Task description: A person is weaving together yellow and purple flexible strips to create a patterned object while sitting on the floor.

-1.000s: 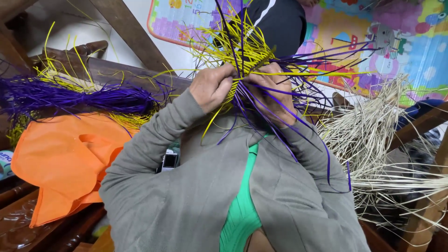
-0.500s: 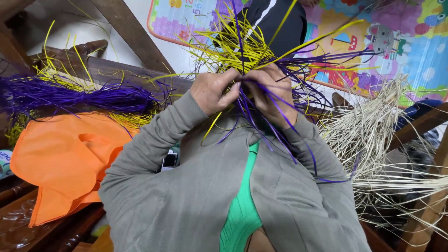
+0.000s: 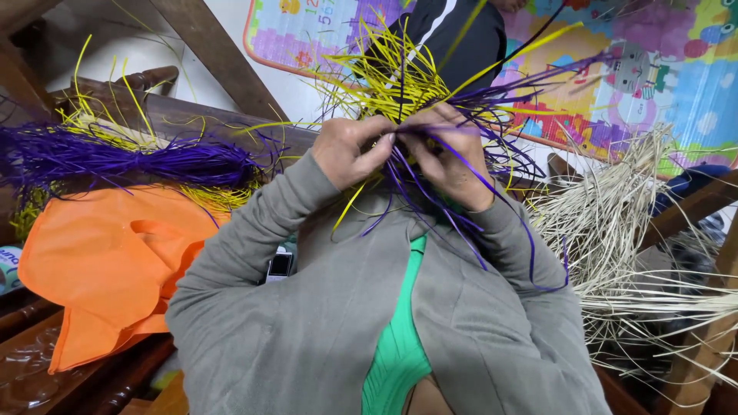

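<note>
**Two hands pinched on one woven bundle**

I have little room: a purple strand bundle (image 3: 131,157) and orange bag (image 3: 108,253) crowd the left edge, pale straw (image 3: 615,223) the right. At upper centre, the yellow-and-purple weave (image 3: 407,81) sits above both hands. My left hand (image 3: 350,150) and right hand (image 3: 446,157) have fingers (image 3: 382,146) closed, gripping purple strands between them.
</note>
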